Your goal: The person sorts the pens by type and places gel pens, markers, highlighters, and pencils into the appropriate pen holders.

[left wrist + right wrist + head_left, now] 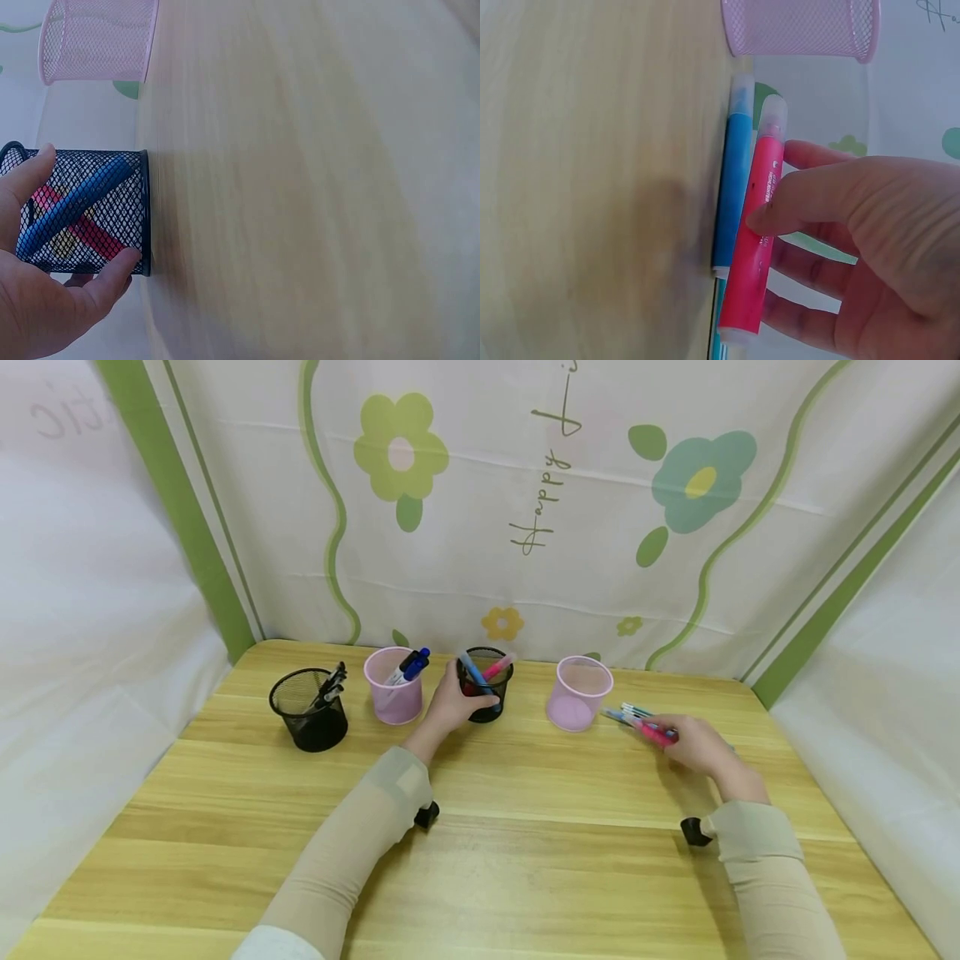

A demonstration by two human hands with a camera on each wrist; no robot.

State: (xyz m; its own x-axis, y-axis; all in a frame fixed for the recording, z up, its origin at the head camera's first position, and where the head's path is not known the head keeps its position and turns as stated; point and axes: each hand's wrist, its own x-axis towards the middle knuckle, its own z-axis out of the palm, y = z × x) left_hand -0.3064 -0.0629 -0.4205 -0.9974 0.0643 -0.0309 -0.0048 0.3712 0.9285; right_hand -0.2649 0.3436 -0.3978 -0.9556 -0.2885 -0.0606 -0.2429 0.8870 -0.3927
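My left hand [448, 703] grips the side of a black mesh pen cup [489, 713]. A blue marker [476, 672] and a pink marker [498, 667] lean crosswise inside it; in the left wrist view both show through the mesh [129, 217]. Over at the right, my right hand [693, 745] pinches a pink highlighter [744, 281] with a clear cap between thumb and fingers. Right beside that highlighter, a blue highlighter [733, 180] lies on the table, and thinner teal-and-white pens [637, 710] lie near it.
A pink mesh cup [573, 710] stands between my hands. Farther left are another pink cup [396, 706] with blue- and black-capped markers and a black mesh cup [318, 732] with several black pens. Behind the wooden table [525, 860] hangs a flowered curtain [480, 527].
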